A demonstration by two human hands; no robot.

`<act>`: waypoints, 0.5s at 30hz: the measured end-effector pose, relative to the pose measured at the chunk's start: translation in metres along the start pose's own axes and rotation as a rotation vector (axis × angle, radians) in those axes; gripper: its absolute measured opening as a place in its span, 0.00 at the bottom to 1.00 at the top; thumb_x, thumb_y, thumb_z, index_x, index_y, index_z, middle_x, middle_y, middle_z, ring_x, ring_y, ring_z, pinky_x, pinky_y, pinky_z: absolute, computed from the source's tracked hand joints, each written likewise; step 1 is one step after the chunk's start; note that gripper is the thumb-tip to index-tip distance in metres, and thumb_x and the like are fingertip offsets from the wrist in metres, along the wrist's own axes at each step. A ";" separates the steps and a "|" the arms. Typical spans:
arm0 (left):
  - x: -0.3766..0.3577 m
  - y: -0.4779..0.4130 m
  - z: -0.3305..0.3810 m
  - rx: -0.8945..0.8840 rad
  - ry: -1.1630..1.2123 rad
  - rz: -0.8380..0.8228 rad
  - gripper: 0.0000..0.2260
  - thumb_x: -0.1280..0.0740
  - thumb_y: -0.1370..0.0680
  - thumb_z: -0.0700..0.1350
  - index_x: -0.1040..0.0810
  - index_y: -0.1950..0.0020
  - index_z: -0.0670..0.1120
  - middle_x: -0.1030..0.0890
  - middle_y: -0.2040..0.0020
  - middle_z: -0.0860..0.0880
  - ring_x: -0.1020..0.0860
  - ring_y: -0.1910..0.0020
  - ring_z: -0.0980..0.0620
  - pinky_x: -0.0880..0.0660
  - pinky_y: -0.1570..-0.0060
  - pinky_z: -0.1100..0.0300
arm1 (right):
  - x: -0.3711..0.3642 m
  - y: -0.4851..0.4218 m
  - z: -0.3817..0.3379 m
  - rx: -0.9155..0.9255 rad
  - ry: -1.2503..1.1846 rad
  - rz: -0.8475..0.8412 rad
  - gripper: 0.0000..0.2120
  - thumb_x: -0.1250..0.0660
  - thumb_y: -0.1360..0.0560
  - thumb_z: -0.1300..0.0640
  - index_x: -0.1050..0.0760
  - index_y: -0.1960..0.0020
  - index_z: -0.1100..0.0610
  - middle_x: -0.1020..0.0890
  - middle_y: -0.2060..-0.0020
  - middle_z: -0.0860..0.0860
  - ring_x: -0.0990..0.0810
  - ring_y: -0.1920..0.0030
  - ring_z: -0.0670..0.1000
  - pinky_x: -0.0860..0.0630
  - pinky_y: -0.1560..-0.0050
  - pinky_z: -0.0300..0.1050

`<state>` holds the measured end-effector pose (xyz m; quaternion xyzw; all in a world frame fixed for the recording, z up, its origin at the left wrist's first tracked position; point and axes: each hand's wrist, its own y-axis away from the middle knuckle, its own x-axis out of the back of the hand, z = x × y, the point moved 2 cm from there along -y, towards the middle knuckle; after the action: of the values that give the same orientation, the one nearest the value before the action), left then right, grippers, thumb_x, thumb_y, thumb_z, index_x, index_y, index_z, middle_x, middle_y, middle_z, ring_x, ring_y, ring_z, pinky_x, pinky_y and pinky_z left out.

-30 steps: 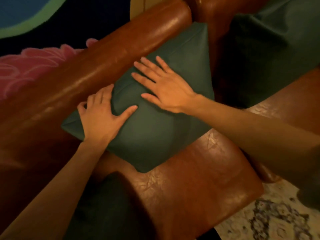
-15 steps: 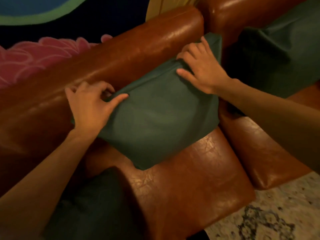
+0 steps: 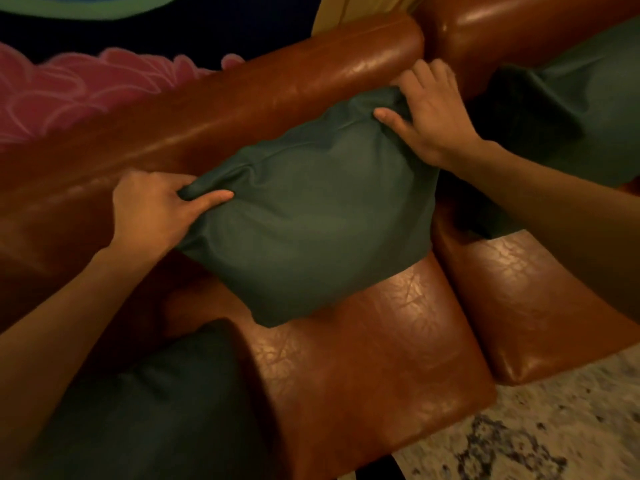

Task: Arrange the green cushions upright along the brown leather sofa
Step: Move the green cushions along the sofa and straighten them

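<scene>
A green cushion (image 3: 138, 410) fills the lower left of the frame, dim and partly cut off by the left forearm. Past it, bare seat leather of the sofa (image 3: 363, 358) shines at centre, with a patterned rug (image 3: 519, 441) at lower right. At mid-frame a second cushion (image 3: 311, 220) leans against the backrest, its lower corner resting on the seat, its long axis running from centre left up toward upper right. The left hand (image 3: 152, 209) is pinched on its left top corner, thumb pressed flat on the front; the right hand (image 3: 429, 116) is clamped over the opposite top corner, fabric bunched beneath the fingers. The hands are well apart, one at each end of the top edge, the left nearer the camera. The cushion looks tilted, so levelling that edge seems the likely next move. A third cushion (image 3: 561, 116) rests in shadow at upper right. No containers are in view.
</scene>
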<state>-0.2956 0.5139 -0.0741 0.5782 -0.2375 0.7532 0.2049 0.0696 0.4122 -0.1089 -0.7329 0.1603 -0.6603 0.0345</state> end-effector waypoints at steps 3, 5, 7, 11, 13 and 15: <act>0.009 0.000 -0.009 0.000 -0.054 -0.021 0.30 0.40 0.32 0.72 0.15 0.58 0.46 0.18 0.68 0.41 0.20 0.66 0.40 0.26 0.66 0.51 | -0.006 -0.001 -0.010 -0.028 -0.001 -0.078 0.28 0.48 0.20 0.38 0.30 0.36 0.60 0.28 0.42 0.61 0.31 0.37 0.64 0.49 0.25 0.58; 0.010 -0.001 -0.008 -0.012 -0.109 -0.049 0.30 0.41 0.32 0.73 0.15 0.53 0.49 0.16 0.64 0.42 0.19 0.61 0.40 0.24 0.60 0.49 | -0.006 0.002 -0.020 -0.069 -0.015 -0.110 0.26 0.46 0.20 0.41 0.30 0.34 0.59 0.28 0.39 0.62 0.33 0.33 0.64 0.51 0.24 0.63; 0.007 0.001 -0.001 -0.008 -0.126 -0.109 0.30 0.41 0.32 0.72 0.20 0.41 0.54 0.16 0.48 0.45 0.20 0.48 0.40 0.25 0.48 0.45 | -0.001 0.009 -0.042 -0.037 -0.076 -0.074 0.26 0.46 0.20 0.42 0.31 0.31 0.58 0.29 0.34 0.62 0.34 0.30 0.63 0.51 0.24 0.64; -0.010 0.007 0.020 -0.003 -0.124 -0.297 0.46 0.38 0.37 0.77 0.40 0.25 0.55 0.30 0.28 0.50 0.30 0.31 0.42 0.33 0.36 0.41 | -0.015 0.032 -0.088 0.249 -0.136 -0.177 0.32 0.48 0.21 0.37 0.38 0.24 0.56 0.36 0.25 0.59 0.43 0.23 0.61 0.54 0.23 0.62; -0.013 0.003 0.024 0.051 -0.129 -0.341 0.49 0.36 0.40 0.77 0.40 0.25 0.55 0.28 0.29 0.47 0.28 0.34 0.40 0.33 0.37 0.41 | -0.022 0.029 -0.087 0.268 -0.117 -0.232 0.34 0.49 0.21 0.35 0.41 0.23 0.55 0.39 0.23 0.58 0.46 0.22 0.59 0.55 0.23 0.60; -0.011 -0.005 0.026 0.080 -0.130 -0.339 0.46 0.35 0.40 0.76 0.38 0.27 0.55 0.24 0.34 0.45 0.25 0.38 0.38 0.32 0.39 0.41 | -0.024 0.018 -0.079 0.212 -0.093 -0.232 0.37 0.49 0.23 0.32 0.41 0.22 0.54 0.40 0.23 0.58 0.47 0.21 0.59 0.57 0.23 0.60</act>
<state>-0.2697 0.5017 -0.0783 0.6651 -0.1195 0.6778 0.2898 -0.0125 0.4144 -0.1263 -0.7685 0.0020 -0.6384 0.0425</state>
